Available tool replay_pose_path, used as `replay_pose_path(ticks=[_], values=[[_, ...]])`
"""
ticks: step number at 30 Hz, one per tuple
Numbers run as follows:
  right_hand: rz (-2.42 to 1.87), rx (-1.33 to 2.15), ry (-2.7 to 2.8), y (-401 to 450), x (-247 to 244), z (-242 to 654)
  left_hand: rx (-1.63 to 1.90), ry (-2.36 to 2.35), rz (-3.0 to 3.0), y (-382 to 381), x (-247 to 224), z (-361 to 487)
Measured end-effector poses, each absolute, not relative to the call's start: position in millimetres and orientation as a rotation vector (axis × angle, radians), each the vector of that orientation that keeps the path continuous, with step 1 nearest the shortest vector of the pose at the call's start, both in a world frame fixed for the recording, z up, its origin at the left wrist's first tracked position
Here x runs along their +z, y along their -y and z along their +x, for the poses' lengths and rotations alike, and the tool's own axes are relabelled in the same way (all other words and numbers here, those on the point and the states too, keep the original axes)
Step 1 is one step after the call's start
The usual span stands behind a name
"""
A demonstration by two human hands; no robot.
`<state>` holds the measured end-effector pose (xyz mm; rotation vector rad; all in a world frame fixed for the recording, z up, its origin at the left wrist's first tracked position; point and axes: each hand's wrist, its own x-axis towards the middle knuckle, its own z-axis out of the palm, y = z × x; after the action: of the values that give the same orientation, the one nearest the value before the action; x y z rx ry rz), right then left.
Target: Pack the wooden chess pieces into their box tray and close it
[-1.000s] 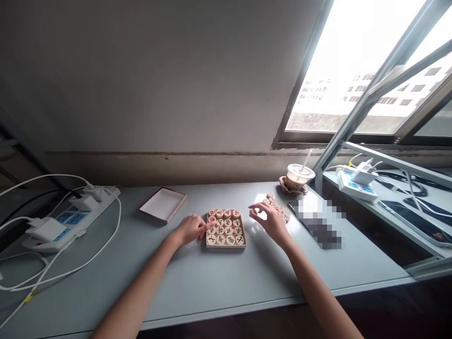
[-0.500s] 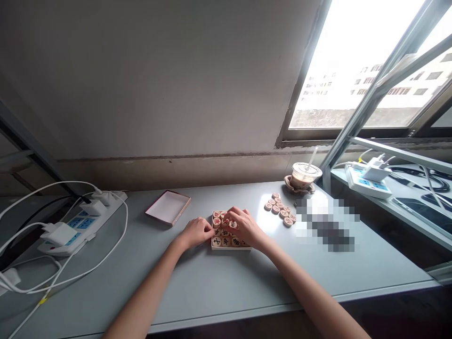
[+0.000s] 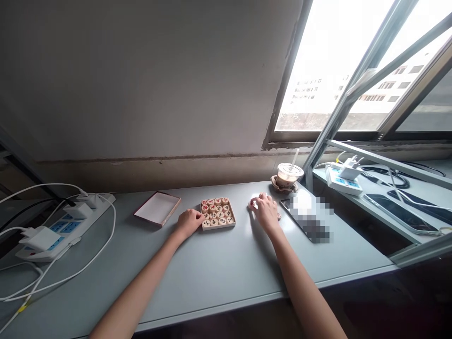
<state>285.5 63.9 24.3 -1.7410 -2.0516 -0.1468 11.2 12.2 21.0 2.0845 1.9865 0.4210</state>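
A shallow open box [image 3: 234,216] stands on the desk, filled with rows of round wooden Chinese chess pieces [image 3: 213,207] marked in red and black. My left hand [image 3: 189,222] is closed in a pinch on the box's left wall. To the right of the box, my right hand [image 3: 266,212] reaches over the loose pieces, thumb and fingers closed on one chess piece [image 3: 251,204]. Another loose piece [image 3: 278,216] peeks out beside that hand; the hand hides the others.
The box lid [image 3: 157,208] lies upturned left of the box. A lidded drink cup [image 3: 287,175] sits in a cardboard holder at the back right, near a phone [image 3: 300,219]. A power strip [image 3: 67,226] with cables occupies the left side.
My right hand has moved off the box, rightward to the loose pieces, and pinches one. My left hand stays at the box's left side. The view has turned slightly right.
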Motion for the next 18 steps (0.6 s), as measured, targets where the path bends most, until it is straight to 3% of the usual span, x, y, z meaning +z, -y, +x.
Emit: replay_pose_path(ticks=[5,18], values=[[-1.391,0.079,2.246,-68.9,37.7,246.2,0.404,-2.053,2.141,-29.9,20.4,17.1],[-1.375,-0.037,2.256,-67.2,23.1,219.0,0.537,-2.121,2.079,-27.0,10.2,17.9]])
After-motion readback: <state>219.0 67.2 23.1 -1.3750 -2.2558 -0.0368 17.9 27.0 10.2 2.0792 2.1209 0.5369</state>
